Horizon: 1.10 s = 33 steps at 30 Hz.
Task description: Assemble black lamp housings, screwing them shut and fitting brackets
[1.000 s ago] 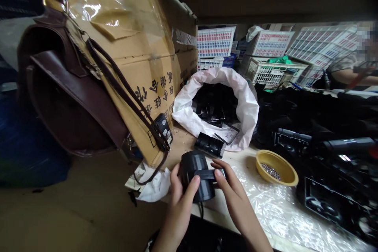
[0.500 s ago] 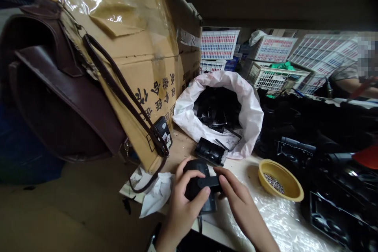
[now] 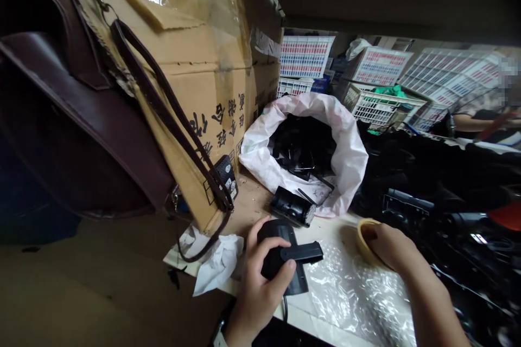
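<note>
My left hand (image 3: 260,276) grips a black plastic housing (image 3: 299,276) with a cable at its near end. A flat black arm (image 3: 307,252) lies across the housing and sticks out to the right, with my thumb and forefinger at its left end. My right hand (image 3: 391,246) reaches into a yellow bowl (image 3: 363,252); its fingertips are hidden inside. Just beyond the housing lies a black cylindrical part (image 3: 292,206).
A white sack (image 3: 352,157) of black parts stands behind. Cardboard boxes (image 3: 183,87) and a hanging brown bag (image 3: 97,135) take up the left. Bubble wrap (image 3: 345,293) covers the front table. Black parts (image 3: 427,162) pile up at right, with a person's arm (image 3: 472,121) beyond.
My right hand has left the black arm and moved right into the yellow bowl. My left hand still holds the housing, and the arm's right end is now exposed.
</note>
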Tool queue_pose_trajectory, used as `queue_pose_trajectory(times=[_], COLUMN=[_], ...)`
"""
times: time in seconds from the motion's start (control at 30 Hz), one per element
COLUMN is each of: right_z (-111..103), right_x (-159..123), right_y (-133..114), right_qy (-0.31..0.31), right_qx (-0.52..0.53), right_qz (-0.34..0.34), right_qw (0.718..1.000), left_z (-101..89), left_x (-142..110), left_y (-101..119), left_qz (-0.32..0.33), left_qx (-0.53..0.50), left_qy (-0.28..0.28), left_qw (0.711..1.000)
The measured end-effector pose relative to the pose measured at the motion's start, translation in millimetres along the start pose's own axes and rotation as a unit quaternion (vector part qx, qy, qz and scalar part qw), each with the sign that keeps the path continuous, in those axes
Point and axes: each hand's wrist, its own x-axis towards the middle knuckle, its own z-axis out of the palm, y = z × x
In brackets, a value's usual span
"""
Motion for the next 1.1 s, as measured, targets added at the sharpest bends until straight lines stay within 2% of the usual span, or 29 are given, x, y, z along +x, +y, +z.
queue_pose_trajectory(times=[0.13, 0.27, 0.33, 0.4, 0.47, 0.5, 0.57, 0.63, 0.73, 0.83, 1.0, 1.1], right_z=[0.3, -7.8, -15.0, -25.0, -36.9, -42.8, -52.6, -58.2, -59.8, -60.3, -67.2, -69.1], right_x=[-2.8, -9.2, -18.5, -34.5, -55.1, -65.3, -81.7, -89.6, -89.4, -87.3, -93.8, -98.4], right_y=[-1.3, 7.3, 6.4, -5.0, -28.7, -44.1, -77.6, -107.7, -135.9, -146.0, -152.3, -156.7], right_qy=[0.008, 0.016, 0.04, 0.066, 0.058, 0.032, -0.043, -0.1, -0.121, -0.12, -0.129, -0.129], right_qx=[0.017, 0.051, 0.056, 0.11, 0.222, 0.279, 0.311, 0.275, 0.198, 0.143, 0.08, 0.063], right_qz=[-0.009, -0.017, -0.002, -0.011, -0.093, -0.164, -0.312, -0.396, -0.426, -0.429, -0.452, -0.441], right_qw=[1.0, 0.998, 0.998, 0.992, 0.969, 0.946, 0.897, 0.87, 0.874, 0.884, 0.879, 0.886], left_z=[0.8, 2.4, 3.3, 3.8, 3.8, 3.6, 3.4, 3.5, 3.7, 3.7, 4.0, 3.9], left_x=[-0.6, -1.6, -1.5, -1.1, -0.5, -0.2, 0.2, -0.2, -2.1, -4.1, -3.1, -1.5], left_y=[2.0, 2.4, 3.2, 4.3, 5.2, 5.3, 4.4, 1.7, -3.8, -6.8, -4.2, -4.7], left_qz=[-0.003, -0.009, -0.013, -0.014, -0.009, -0.004, 0.006, 0.012, 0.012, 0.009, 0.013, 0.005], left_qx=[-0.002, 0.002, -0.002, -0.003, 0.004, 0.01, 0.023, 0.03, 0.031, 0.034, 0.036, 0.028], left_qy=[0.004, 0.003, 0.006, 0.007, -0.001, -0.007, -0.015, -0.015, -0.014, -0.018, -0.011, -0.007], left_qw=[1.0, 1.0, 1.0, 1.0, 1.0, 1.0, 1.0, 0.999, 0.999, 0.999, 0.999, 1.0])
